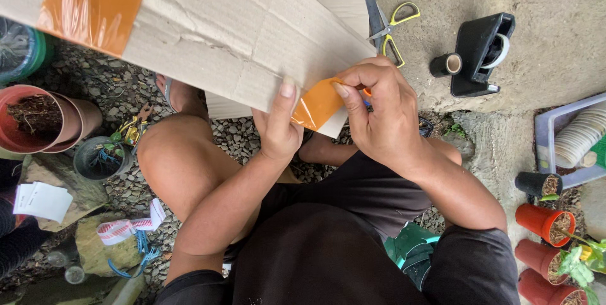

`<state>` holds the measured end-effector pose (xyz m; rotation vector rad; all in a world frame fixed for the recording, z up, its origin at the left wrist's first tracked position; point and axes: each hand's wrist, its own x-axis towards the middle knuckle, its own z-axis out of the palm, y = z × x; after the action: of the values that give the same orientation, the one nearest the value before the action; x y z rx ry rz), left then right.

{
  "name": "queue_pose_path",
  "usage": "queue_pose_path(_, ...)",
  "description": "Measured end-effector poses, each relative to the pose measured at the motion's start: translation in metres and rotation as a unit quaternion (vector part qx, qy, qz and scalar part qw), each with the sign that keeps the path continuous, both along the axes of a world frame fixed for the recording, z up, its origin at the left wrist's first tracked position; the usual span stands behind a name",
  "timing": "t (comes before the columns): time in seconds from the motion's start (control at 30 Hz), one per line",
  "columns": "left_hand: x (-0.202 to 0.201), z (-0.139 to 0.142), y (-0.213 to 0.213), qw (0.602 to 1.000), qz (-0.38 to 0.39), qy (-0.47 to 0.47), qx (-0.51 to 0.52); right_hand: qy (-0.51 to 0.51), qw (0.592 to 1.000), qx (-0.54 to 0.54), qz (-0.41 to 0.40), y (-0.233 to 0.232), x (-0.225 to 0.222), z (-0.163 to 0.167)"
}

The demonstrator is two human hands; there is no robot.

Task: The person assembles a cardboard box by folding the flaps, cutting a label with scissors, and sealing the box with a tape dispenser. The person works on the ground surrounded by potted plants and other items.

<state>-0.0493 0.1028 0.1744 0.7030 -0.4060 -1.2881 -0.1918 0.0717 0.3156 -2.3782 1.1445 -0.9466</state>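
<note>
Beyond the hands point(328, 112): scissors point(394, 30); tape dispenser point(481, 52); cardboard point(233, 27).

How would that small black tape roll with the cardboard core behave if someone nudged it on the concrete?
The small black tape roll lies on its side, so it would probably roll. It looks light, likely easy to lift. The rough grey concrete would probably slow it quickly.

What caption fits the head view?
Left hand steadies cardboard while right hand presses orange tape onto its edge.
</note>
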Motion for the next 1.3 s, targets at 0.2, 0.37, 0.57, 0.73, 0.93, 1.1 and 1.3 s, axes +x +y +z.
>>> queue_pose_path(0.2, 0.000, 0.025, -0.012, 0.997, 0.031, 0.077, -0.002, 0.012, 0.998, -0.060, 0.015, -0.003, 0.006, -0.004)
queue_pose_path(0.37, 0.001, 0.012, -0.014, 0.998, 0.041, -0.042, -0.014, -0.010, 0.999, -0.040, 0.009, -0.005, 0.006, -0.008)
queue_pose_path(0.57, 0.002, 0.012, -0.012, 0.999, 0.031, -0.043, -0.012, -0.002, 0.998, -0.039, -0.054, -0.005, 0.005, -0.014)
queue_pose_path(0.73, -0.001, 0.020, -0.007, 1.000, 0.017, -0.025, -0.005, 0.012, 0.995, -0.075, -0.070, -0.005, 0.007, -0.020)
queue_pose_path(0.93, -0.004, 0.019, -0.004, 0.999, 0.005, 0.036, -0.016, 0.021, 0.990, -0.092, -0.100, -0.001, 0.008, -0.022)
queue_pose_path(1.1, -0.006, 0.015, -0.001, 1.000, -0.006, 0.006, -0.003, -0.067, 0.982, -0.054, -0.167, -0.014, -0.002, -0.025)
queue_pose_path(1.3, -0.003, 0.001, 0.001, 0.999, -0.022, 0.027, -0.028, 0.151, 0.972, -0.172, 0.046, 0.008, -0.016, -0.034)
